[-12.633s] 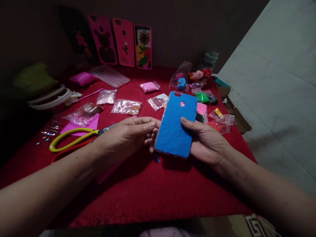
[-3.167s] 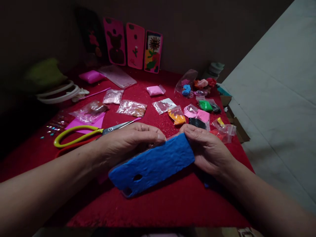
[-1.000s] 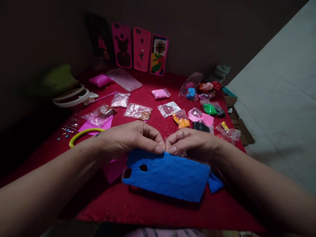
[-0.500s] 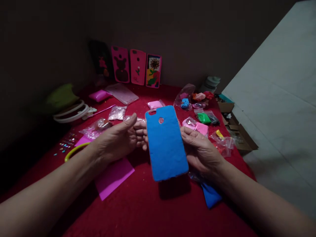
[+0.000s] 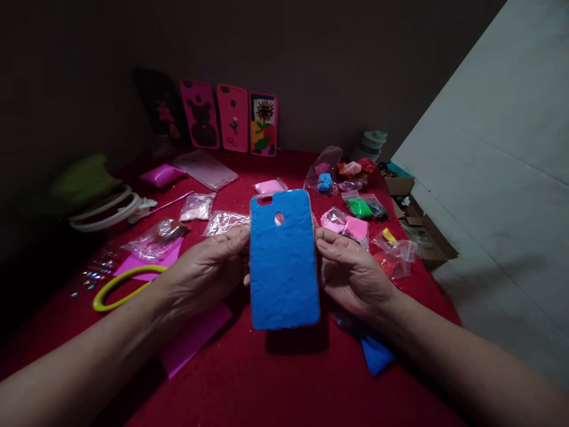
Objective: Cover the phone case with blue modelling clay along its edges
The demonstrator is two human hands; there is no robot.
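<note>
Head view: the left hand (image 5: 204, 276) and right hand (image 5: 353, 276) hold the blue phone case (image 5: 283, 259) upright between them, gripping its long sides, raised above the middle of the red tabletop (image 5: 267, 379). Clay bags (image 5: 360, 209) lie toward the right edge, decorated cases (image 5: 233, 118) line the far edge.

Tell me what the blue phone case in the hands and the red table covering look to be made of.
The blue phone case, held between the left hand and right hand: probably a case coated with soft modelling clay, since its matte face is lumpy and dimpled. The red table covering: seemingly a plush, velvet-like cloth, given its soft sheen and tiny sparkling specks.
</note>
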